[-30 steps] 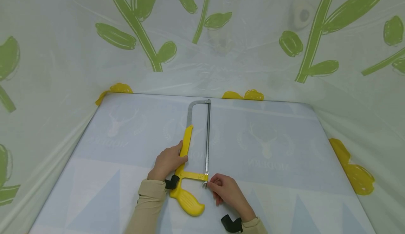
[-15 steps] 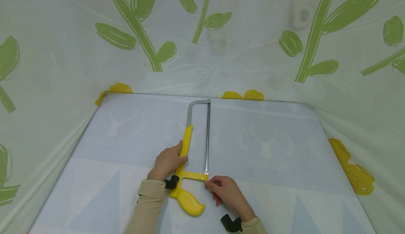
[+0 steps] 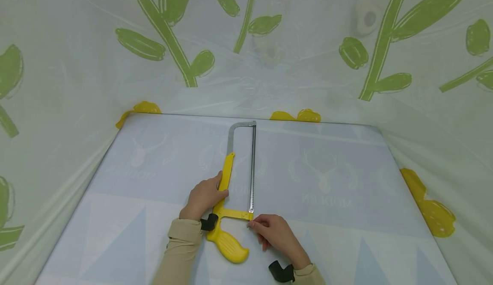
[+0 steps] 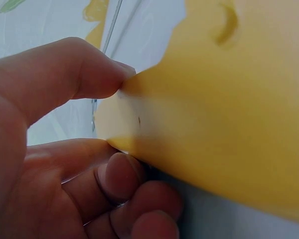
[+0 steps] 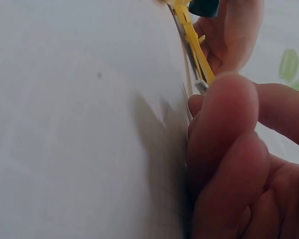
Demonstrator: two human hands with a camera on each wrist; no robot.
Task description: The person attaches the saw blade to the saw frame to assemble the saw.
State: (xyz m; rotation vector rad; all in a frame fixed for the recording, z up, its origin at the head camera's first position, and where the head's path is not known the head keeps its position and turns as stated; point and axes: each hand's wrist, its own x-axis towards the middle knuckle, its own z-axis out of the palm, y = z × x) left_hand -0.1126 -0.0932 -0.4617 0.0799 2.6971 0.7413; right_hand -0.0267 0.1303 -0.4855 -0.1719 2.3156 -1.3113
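Observation:
A hacksaw (image 3: 228, 169) with a yellow frame and handle (image 3: 232, 247) lies on the table, its metal blade (image 3: 252, 169) on the right side. My left hand (image 3: 205, 197) grips the yellow back of the frame; in the left wrist view thumb and fingers pinch the yellow metal (image 4: 229, 124). At the lower end of the blade, my right hand (image 3: 276, 231) pinches the small metal wing nut (image 3: 248, 225), largely covered by the fingertips. The right wrist view shows a bit of that metal fitting (image 5: 201, 87) just beyond the fingers.
A pale blue-and-white patterned cloth covers the table (image 3: 346, 169). Behind it and at both sides hangs a white sheet (image 3: 300, 79) printed with green leaves and yellow flowers. Black camera mounts (image 3: 282, 272) sit on both wrists.
My right fingertips have shifted slightly down and left, now covering more of the wing nut that showed earlier. The left hand and the hacksaw have stayed in place.

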